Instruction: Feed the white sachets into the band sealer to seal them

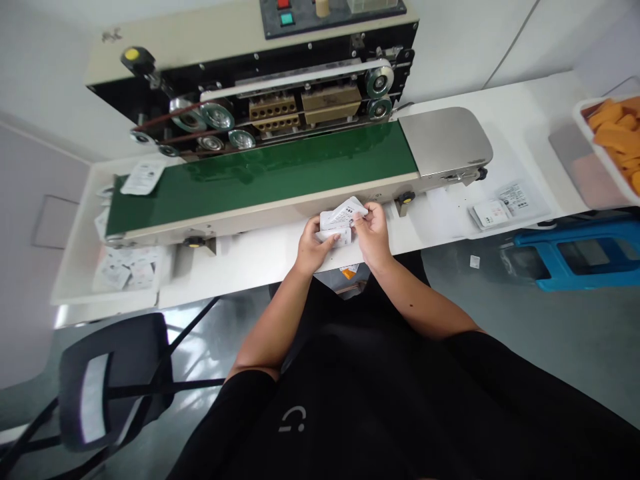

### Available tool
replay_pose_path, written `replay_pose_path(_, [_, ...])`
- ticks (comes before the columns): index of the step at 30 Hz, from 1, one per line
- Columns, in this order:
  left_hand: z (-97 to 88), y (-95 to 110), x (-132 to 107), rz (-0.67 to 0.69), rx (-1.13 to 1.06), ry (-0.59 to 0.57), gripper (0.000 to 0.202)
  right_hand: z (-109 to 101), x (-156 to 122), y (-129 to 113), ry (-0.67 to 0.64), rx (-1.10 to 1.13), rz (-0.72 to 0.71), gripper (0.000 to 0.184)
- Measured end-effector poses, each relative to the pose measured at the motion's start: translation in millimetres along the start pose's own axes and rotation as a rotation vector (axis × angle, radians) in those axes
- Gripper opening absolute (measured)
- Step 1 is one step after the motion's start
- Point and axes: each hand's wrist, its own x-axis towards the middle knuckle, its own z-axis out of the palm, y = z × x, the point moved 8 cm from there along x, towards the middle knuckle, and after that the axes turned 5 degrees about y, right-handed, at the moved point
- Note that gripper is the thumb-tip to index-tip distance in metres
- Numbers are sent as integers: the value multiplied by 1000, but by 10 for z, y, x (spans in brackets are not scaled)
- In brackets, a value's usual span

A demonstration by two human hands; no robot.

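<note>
White sachets (336, 223) — their print too small to read

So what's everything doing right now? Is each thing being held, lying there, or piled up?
left hand: curled around the white packets
right hand: pinching the same packets
white packets: held in a small stack
green conveyor belt: one packet lying at its left end; running or stopped, cannot tell
white tray: heaped with orange pieces
black chair: nobody sitting on it

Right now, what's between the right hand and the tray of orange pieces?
In the head view, between the right hand and the tray, white printed packets lie on the white table, below the sealer's steel end plate.
</note>
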Motion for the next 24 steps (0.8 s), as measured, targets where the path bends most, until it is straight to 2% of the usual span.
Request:
replay_pose_path(3, [-17, -29, 3, -1, 7, 12, 64, 29, -15, 23, -32, 17, 37, 61])
replay_pose_path(7, [-26, -91, -1, -12, 13, 19, 64, -48, -24, -10, 57, 42, 32, 51])
replay_pose_path(13, [-22, -31, -2, -21, 11, 27, 60, -139, 21, -137, 137, -23, -38, 40])
replay_pose_path(18, [-67, -2, -17, -48, -45, 71, 60, -352, 116, -288, 201, -66, -175, 38])
replay_pose_path(21, [-67, -45, -33, -87, -101, 54, 62, -450, 161, -313, 194, -157, -223, 39])
replay_pose_path(24, [-31, -16, -27, -63, -108, -17, 53, -422, 138, -287, 126, -183, -215, 42])
